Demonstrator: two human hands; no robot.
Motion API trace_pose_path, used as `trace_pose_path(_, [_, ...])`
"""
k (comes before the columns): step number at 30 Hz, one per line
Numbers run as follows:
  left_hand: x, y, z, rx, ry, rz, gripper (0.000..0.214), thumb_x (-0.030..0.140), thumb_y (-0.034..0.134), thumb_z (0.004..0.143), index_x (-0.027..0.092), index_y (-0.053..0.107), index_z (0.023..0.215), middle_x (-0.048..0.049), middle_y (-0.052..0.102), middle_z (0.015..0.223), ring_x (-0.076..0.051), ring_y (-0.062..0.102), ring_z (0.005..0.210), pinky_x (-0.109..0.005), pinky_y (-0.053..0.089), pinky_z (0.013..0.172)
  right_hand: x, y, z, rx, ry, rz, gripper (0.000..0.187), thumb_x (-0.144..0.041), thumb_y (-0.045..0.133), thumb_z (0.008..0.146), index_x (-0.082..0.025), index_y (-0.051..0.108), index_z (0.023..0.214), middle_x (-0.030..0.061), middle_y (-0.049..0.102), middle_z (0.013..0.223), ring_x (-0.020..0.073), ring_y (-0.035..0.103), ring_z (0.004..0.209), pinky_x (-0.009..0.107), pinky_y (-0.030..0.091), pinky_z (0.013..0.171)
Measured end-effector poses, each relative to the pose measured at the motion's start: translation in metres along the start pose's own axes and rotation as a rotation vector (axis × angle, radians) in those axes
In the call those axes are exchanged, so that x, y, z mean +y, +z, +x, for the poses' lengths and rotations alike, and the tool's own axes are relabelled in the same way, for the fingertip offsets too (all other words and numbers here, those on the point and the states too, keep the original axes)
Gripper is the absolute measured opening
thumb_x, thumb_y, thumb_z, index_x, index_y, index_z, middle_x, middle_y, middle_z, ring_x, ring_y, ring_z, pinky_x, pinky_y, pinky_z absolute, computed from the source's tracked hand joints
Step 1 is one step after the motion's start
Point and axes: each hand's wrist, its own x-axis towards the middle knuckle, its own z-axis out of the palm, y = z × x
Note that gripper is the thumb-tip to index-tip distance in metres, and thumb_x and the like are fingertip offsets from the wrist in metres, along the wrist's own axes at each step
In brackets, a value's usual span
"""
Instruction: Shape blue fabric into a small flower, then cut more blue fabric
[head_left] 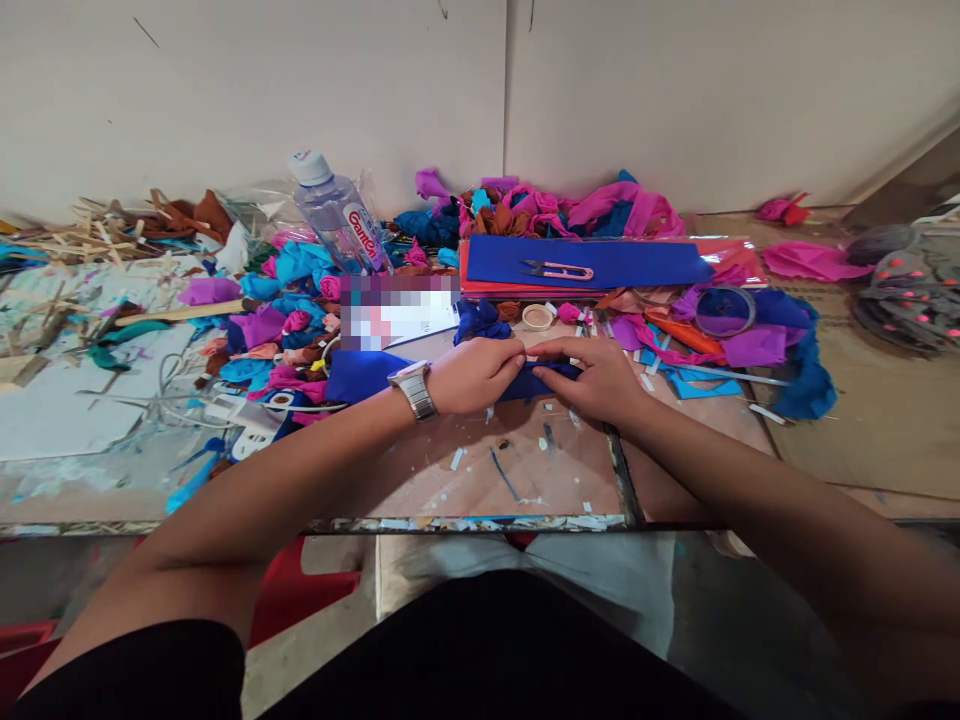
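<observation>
Both hands are over the middle of the worktable. My left hand (476,375), with a metal watch on its wrist, is closed around a dark blue crepe-like strip (538,383). My right hand (600,378) pinches the same strip between thumb and fingers, close beside the left fingertips. The strip looks gathered between the hands. A flat blue piece (364,376) shows left of the watch; my wrist hides whether it joins the strip. Just beyond the hands lie a phone with a partly blurred screen (420,318), a crumpled blue piece (482,320) and a small round lid (537,317).
Thread snips (556,271) rest on a stack of blue sheets (495,258). A clear bottle (341,215) leans at the back left among colourful scraps (300,265). A tape roll (724,311) lies right. Wooden sticks (97,230) are piled far left; the table's front edge (480,523) is near my body.
</observation>
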Motion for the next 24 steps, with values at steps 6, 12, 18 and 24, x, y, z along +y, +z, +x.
trace_pose_path(6, [-0.0010,0.0003,-0.0003,0.009,-0.021,-0.058,0.031,0.034,0.042,0.106,0.018,0.068,0.100,-0.0046,0.072,0.091,-0.017,0.062,0.079,-0.031,0.043,0.077,-0.0028,-0.0014,0.0001,0.011,-0.011,-0.060,0.018,-0.025,0.075,0.092,-0.025,0.083,0.109,0.0037,0.086,0.108,0.0230,0.081,0.095,0.036,0.063,0.092])
trace_pose_path(12, [0.0011,-0.0017,-0.0003,0.023,-0.017,-0.105,0.035,0.039,0.042,0.107,0.018,0.068,0.097,-0.0032,0.069,0.086,-0.017,0.059,0.076,-0.031,0.041,0.074,-0.0022,-0.0022,-0.0001,0.001,-0.032,-0.105,0.013,-0.026,0.073,0.093,-0.025,0.082,0.103,0.0030,0.085,0.102,0.0222,0.080,0.089,0.035,0.062,0.088])
trace_pose_path(18, [0.0015,-0.0012,-0.0004,0.069,-0.016,-0.121,0.032,0.038,0.046,0.105,0.018,0.069,0.096,-0.0017,0.067,0.082,-0.015,0.055,0.073,-0.030,0.037,0.072,-0.0015,-0.0025,0.0007,0.012,-0.048,-0.126,0.013,-0.027,0.073,0.094,-0.026,0.082,0.104,0.0030,0.085,0.101,0.0223,0.079,0.089,0.035,0.061,0.087])
trace_pose_path(24, [-0.0012,0.0014,-0.0005,0.091,0.017,-0.155,0.033,0.040,0.049,0.105,0.018,0.072,0.098,-0.0013,0.069,0.083,-0.014,0.056,0.073,-0.029,0.037,0.071,-0.0008,-0.0028,0.0006,0.011,-0.058,-0.129,0.012,-0.027,0.073,0.094,-0.026,0.081,0.103,0.0031,0.085,0.101,0.0223,0.079,0.089,0.035,0.060,0.084])
